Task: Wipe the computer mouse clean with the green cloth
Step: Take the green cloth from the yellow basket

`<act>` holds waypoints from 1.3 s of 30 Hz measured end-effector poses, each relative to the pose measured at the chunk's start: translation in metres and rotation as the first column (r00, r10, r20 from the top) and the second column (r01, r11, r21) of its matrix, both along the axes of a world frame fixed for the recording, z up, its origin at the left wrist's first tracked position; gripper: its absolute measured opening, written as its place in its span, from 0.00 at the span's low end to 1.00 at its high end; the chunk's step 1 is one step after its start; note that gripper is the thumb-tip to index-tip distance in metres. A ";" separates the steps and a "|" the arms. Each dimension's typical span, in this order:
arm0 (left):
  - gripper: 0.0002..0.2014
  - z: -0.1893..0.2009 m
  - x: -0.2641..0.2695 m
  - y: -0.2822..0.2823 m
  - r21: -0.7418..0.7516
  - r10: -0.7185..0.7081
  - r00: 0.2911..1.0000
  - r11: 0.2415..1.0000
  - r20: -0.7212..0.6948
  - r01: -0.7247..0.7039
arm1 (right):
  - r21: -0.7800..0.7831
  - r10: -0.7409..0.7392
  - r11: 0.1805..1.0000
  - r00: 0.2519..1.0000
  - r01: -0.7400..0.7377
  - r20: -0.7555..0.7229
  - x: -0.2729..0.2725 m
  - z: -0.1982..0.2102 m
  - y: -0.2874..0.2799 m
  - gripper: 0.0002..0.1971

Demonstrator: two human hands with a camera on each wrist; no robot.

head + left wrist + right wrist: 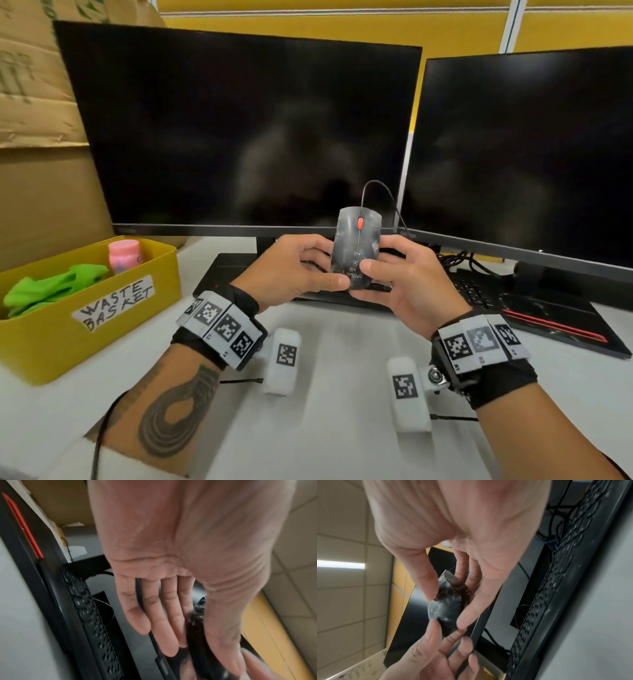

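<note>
Both hands, left hand (294, 270) and right hand (404, 277), are gripping the smudgy mouse (356, 250); wiping isn't started, next is grabbing the green cloth (51, 287) left of the mouse

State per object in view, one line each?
computer mouse: lifted off the desk, smudged whitish, cable attached
left hand: grips the mouse's left side
right hand: grips its right side, thumb on top
green cloth: crumpled in the basket, untouched
waste basket: open, on the desk
pink bottle: upright in basket
monitors: dark
</note>
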State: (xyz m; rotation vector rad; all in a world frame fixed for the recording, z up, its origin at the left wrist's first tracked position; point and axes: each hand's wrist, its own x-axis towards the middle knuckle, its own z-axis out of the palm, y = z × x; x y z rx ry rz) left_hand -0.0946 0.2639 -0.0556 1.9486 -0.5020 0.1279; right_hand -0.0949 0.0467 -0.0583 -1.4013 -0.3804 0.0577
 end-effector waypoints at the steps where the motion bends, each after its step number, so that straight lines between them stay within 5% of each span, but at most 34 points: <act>1: 0.20 0.002 -0.006 0.007 -0.009 0.009 1.000 1.000 -0.007 -0.009 | 0.001 0.026 1.000 1.000 -0.026 0.006 -0.003 0.001 0.006 0.19; 7: 0.10 0.017 -0.043 0.058 -0.130 0.215 0.975 0.967 -0.045 -0.220 | 0.063 0.154 0.986 0.987 -0.156 0.037 -0.018 0.007 0.047 0.19; 12: 0.15 0.043 -0.060 0.135 -0.089 0.619 0.785 0.784 0.031 -0.615 | 0.067 0.216 0.973 0.975 -0.219 0.041 -0.028 0.011 0.085 0.20; 15: 0.11 0.052 -0.065 0.182 0.154 0.760 0.650 0.642 0.004 -0.751 | 0.047 0.235 0.970 0.971 -0.237 0.048 -0.032 0.011 0.100 0.19; 18: 0.14 0.051 -0.063 0.210 0.547 0.826 0.563 0.475 -0.007 -0.689 | 0.031 0.251 0.967 0.967 -0.253 0.051 -0.035 0.012 0.109 0.18; 20: 0.20 0.047 -0.060 0.218 0.725 0.839 0.544 0.370 0.008 -0.582 | 0.020 0.255 0.966 0.965 -0.257 0.052 -0.037 0.013 0.114 0.18; 24: 0.12 0.039 -0.058 0.222 0.863 0.832 0.550 0.227 0.069 -0.452 | -0.012 0.263 0.965 0.963 -0.263 0.053 -0.039 0.011 0.122 0.18; 27: 0.11 0.041 -0.059 0.222 0.874 0.844 0.524 0.166 0.113 -0.457 | -0.036 0.270 0.963 0.961 -0.269 0.052 -0.039 0.008 0.125 0.18; 33: 0.16 0.056 -0.065 0.226 0.715 0.886 0.447 0.234 0.122 -0.659 | -0.049 0.261 0.965 0.964 -0.258 0.052 -0.037 0.006 0.125 0.18; 39: 0.34 0.085 -0.075 0.210 0.428 0.886 0.361 0.217 0.291 -0.877 | -0.026 0.233 0.972 0.971 -0.232 0.057 -0.037 0.011 0.121 0.18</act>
